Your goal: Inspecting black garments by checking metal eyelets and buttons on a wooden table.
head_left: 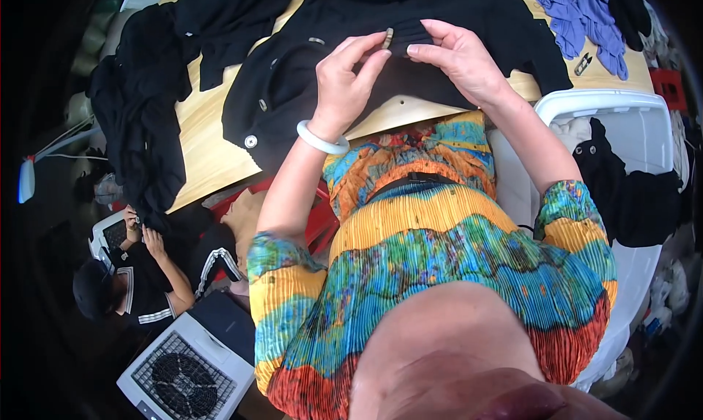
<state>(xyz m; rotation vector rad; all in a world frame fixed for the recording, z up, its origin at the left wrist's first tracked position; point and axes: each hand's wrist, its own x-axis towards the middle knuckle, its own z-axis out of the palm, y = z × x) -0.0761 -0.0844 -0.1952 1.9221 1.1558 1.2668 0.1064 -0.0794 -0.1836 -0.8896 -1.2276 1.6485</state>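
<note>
Left hand (350,79) and right hand (455,57) both pinch a small button (388,38) at the edge of the black garment (307,76) on the desk (212,156); soft, limp, light fabric, best gripped beside the button.

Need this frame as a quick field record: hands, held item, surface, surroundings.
left hand: pinching the black garment beside a small button
right hand: gripping the garment's edge by the button
wrist: white bangle on the left
surface: wooden table
right: white bin with dark clothes
far right: purple cloth
lower left: seated person, box fan
</note>
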